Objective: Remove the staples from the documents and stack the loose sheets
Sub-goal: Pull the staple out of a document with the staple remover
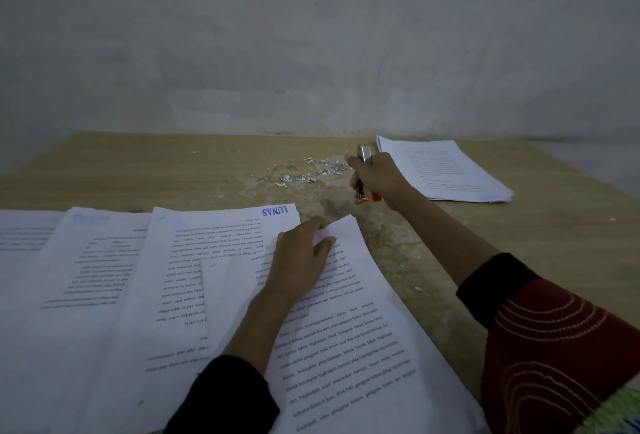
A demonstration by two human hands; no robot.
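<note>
1. Right grip (377, 179) is closed round a small silver-and-orange stapler (364, 156). It holds the tool upright above the surface (138, 170) at about 1 o'clock, clear of any paper.
2. Left grip (299, 260) lies flat with fingers stretched, nothing curled in it. It presses the far corner of the near document (346, 329) at 6 o'clock.
3. The near document is tilted, its top toward 1 o'clock, and looks several sheets thick at the edge. We can't see a staple on it. That corner sits under the fingers and is too small to tell.
4. Done so far:
   - A stack of loose sheets (450, 170) lies at 2 o'clock, just beyond the right grip and fairly squared.
   - A litter of staples and paper bits (304, 172) lies at 12 o'clock on bare wood.
   - From the size of both, we judge a good number of documents are already stripped.
5. Left to do:
   - The stamped document (214, 243), with a blue LUNAS mark, lies at 8 o'clock. It is upside-down to us and partly under the near document.
   - More documents (69, 278) overlap at 9 o'clock.
   - We can't tell which of these are stapled.
6. Our call is roughly mid-task.
   - The near document looks like the one in hand.
   - Its sheets have not yet gone to the 2 o'clock stack.
   - At least three more piles wait at 8 to 9 o'clock.
</note>
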